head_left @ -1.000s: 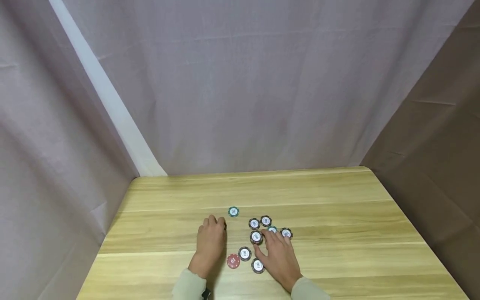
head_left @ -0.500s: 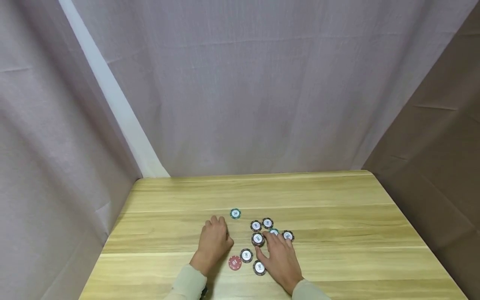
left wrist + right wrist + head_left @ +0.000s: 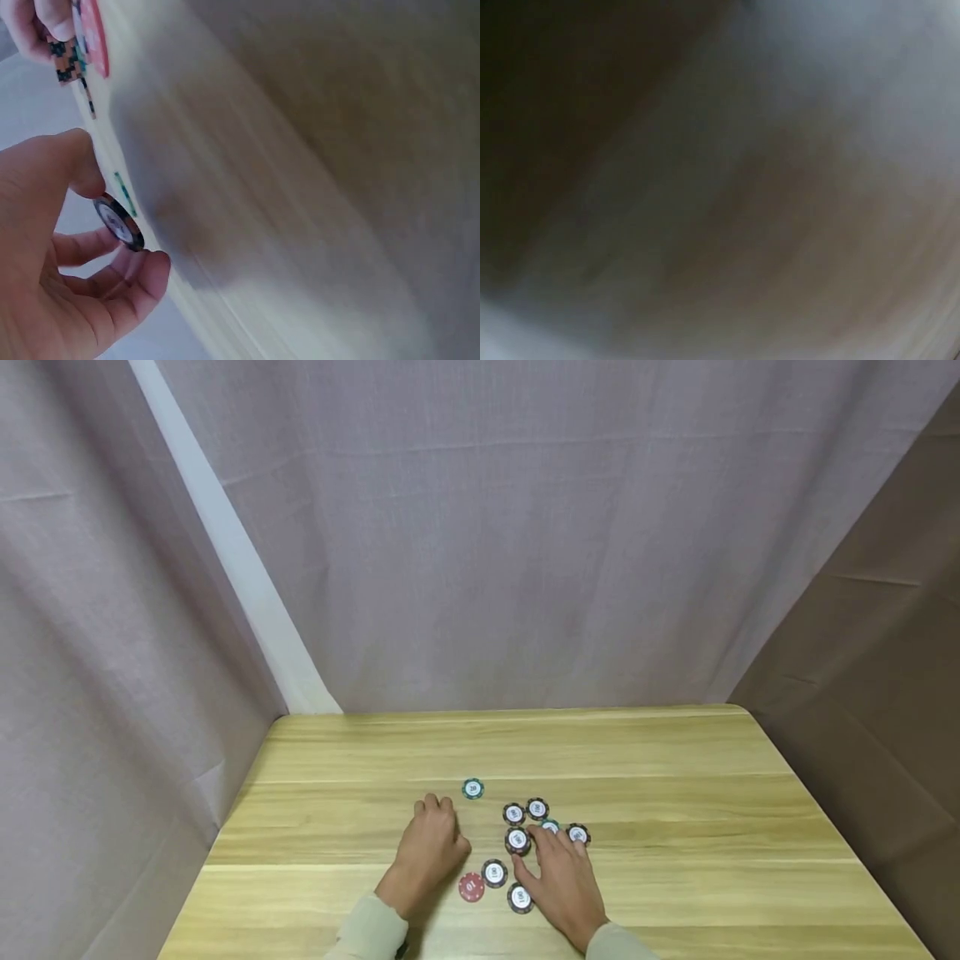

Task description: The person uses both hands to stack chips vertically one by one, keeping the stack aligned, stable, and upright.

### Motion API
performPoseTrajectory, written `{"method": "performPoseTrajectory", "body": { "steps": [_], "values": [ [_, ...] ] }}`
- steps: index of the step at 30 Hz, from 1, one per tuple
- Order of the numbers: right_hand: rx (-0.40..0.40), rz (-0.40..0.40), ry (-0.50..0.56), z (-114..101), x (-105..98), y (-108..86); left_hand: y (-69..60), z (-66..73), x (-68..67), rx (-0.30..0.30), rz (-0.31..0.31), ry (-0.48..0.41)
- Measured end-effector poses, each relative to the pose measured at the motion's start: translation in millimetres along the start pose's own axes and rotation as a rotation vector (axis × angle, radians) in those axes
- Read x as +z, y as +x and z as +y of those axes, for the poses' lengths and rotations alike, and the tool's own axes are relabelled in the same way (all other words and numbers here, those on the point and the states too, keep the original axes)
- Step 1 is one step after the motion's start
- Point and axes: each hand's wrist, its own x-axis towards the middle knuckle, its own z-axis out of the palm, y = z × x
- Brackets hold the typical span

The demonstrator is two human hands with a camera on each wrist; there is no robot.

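Note:
In the head view my left hand (image 3: 426,850) hovers over the table left of the chips. The left wrist view shows its thumb and fingertips pinching a black poker chip (image 3: 118,222) with a white centre, tilted on edge. My right hand (image 3: 558,881) rests at a short stack of black poker chips (image 3: 517,840), thumb at its near side and index finger at its right side. Under the right fingers a green chip (image 3: 550,825) is partly covered, and another black chip (image 3: 578,834) lies by the outer fingers. The right wrist view is too dark and blurred to show the hand.
A lone green chip (image 3: 472,788) lies beyond the hands. Two black chips sit behind the stack, one of them at the right (image 3: 537,808). Nearer lie a red chip (image 3: 471,887) and two black chips. Curtains enclose the wooden table (image 3: 675,777).
My left hand has turned, so its thumb now shows at the right and its chip is hidden in the head view. The right hand stays at the stack.

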Motion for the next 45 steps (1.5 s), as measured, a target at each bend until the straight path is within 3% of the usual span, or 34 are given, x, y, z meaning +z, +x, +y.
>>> {"method": "performPoseTrajectory", "body": {
  "steps": [6,11,16,22,28,36,45],
  "values": [
    [-0.004,0.011,0.009,-1.1,0.7,-1.1,-3.0,12.6,-10.4,0.108,0.012,0.022],
    [-0.004,0.005,0.015,-2.8,0.4,-0.4,-2.8,26.7,-21.7,0.156,0.041,0.014],
    [0.001,0.000,0.004,-1.8,-1.6,-0.2,0.7,41.4,-27.5,0.228,0.031,-0.007],
    [-0.014,-0.006,-0.009,1.3,-0.6,-1.0,1.3,57.1,-21.4,0.290,0.007,-0.039],
    [-0.028,0.002,-0.015,2.9,0.3,-2.1,1.7,68.1,-7.7,0.354,0.051,-0.021],
    [-0.029,0.013,-0.003,0.8,-0.7,-3.8,6.2,80.3,-0.7,0.355,0.070,0.089],
    [-0.012,0.000,-0.012,-0.5,-1.2,-3.0,7.7,85.1,9.2,0.338,0.146,0.261]
  ]
}}
